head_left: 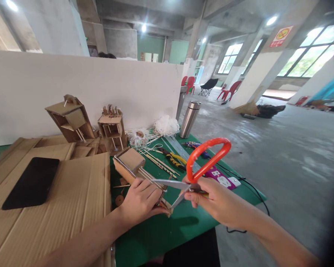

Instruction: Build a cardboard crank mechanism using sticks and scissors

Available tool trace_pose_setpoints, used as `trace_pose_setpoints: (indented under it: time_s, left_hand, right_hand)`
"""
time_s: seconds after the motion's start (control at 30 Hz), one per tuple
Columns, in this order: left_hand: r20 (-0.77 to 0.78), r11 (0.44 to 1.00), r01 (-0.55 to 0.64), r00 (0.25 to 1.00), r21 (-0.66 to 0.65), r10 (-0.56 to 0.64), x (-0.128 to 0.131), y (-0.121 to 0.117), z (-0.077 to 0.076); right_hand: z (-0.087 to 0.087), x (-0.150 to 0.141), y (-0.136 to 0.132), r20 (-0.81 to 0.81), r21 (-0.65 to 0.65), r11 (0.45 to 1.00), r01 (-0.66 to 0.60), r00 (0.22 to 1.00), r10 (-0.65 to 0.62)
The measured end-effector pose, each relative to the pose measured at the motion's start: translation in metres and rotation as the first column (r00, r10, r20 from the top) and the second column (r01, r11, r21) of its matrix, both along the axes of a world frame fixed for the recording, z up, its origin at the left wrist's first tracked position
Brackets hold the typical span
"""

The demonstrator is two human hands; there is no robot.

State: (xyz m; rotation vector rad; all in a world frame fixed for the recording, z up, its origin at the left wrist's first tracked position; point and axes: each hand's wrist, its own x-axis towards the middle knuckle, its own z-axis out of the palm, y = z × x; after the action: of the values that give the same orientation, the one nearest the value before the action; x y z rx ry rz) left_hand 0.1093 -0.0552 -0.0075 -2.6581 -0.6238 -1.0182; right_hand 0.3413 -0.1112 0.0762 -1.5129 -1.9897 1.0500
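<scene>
Right grip [213, 197] held parted scissors [194, 184] — left grip [141, 198] clasped box [132, 160]; safe work likely wanted fingers [153, 190] clear of blades [174, 183].

Left hand [141, 197] gripping narrow brown cardboard box model [130, 162] above green tabletop [183, 231]. Right hand [211, 198] holding metal scissors with orange handle [193, 178] near pivot; blades standing apart, lower blade pointing toward model's near end. Blade contact with cardboard not clear. Black-and-yellow pliers [172, 158] lying beyond scissors, beside thin clear plastic rods [179, 147]. Silver cylindrical metal flask [189, 120] standing near tabletop's far edge. Black flat rectangular device [30, 183] resting on brown corrugated cardboard sheets [80, 193].
</scene>
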Motion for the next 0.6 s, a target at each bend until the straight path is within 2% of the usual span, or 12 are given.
trace_pose_setpoints:
  time_s: [0.17, 0.4, 0.6]
  left_hand:
    - [0.002, 1.000, -0.001, 1.000, -0.005, 0.001, 0.000, 0.000, -0.001]
    - [-0.015, 0.999, -0.015, 1.000, -0.029, 0.015, 0.000, 0.000, -0.002]
    - [-0.015, 1.000, -0.010, 1.000, -0.021, 0.009, 0.000, 0.000, 0.000]
  right_hand:
    - [0.004, -0.002, 0.003, 0.025, -0.011, 1.000, -0.021, 0.999, 0.021]
    - [-0.010, -0.009, -0.007, 0.031, 0.060, 0.989, 0.133, 0.990, -0.135]
    - [-0.003, -0.008, -0.006, 0.034, 0.062, 0.997, 0.043, 0.998, -0.045]
